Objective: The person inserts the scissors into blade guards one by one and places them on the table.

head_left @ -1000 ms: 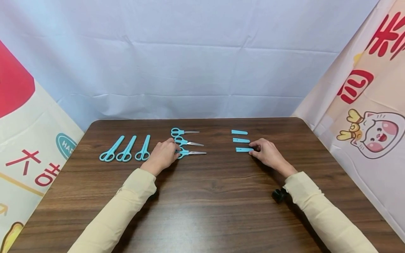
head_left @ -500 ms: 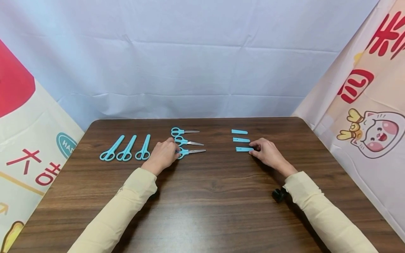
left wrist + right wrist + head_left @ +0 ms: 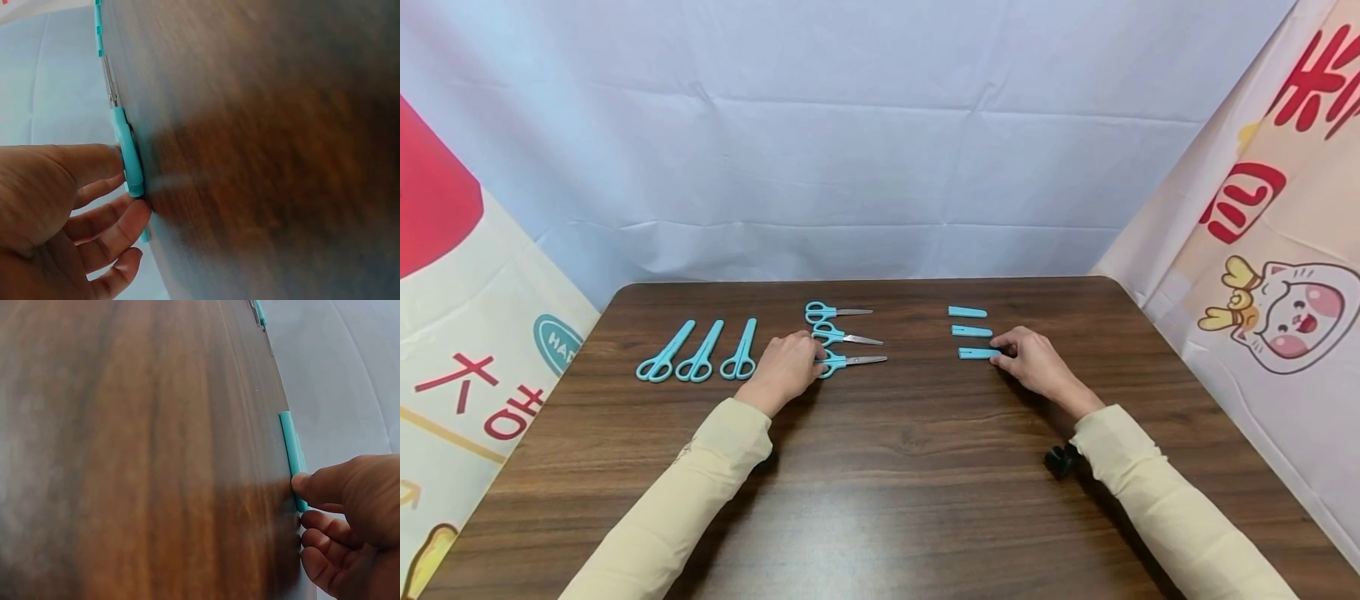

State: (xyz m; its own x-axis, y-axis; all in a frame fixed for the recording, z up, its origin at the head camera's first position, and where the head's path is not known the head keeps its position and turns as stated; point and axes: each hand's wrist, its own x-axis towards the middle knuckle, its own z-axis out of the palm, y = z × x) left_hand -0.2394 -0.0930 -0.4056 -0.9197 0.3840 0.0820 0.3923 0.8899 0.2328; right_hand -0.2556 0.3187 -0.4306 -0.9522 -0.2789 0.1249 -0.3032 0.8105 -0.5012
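Observation:
My left hand (image 3: 786, 368) pinches the handle of the nearest uncovered scissors (image 3: 867, 360), thumb on one side and fingers on the other in the left wrist view. Their light-blue handle (image 3: 129, 153) is partly hidden by that hand; the metal blades point right. Two more uncovered pairs, the middle scissors (image 3: 861, 340) and the far scissors (image 3: 853, 312), lie just behind. On the right, my right hand (image 3: 1033, 362) pinches the closed end of the nearest light-blue blade cover (image 3: 976, 354) between thumb and finger. A middle cover (image 3: 972, 332) and a far cover (image 3: 967, 312) lie beyond it.
Left of my left hand lie three scissors with covered blades: the outer pair (image 3: 664, 354), the middle pair (image 3: 700, 354) and the inner pair (image 3: 740, 352). All rest on a brown wooden table (image 3: 910, 467). A white cloth (image 3: 880, 167) hangs behind the table's far edge.
The blades of the nearest uncovered scissors have turned very slightly away from me. Both hands stay in practically the same place, on the same scissors and cover.

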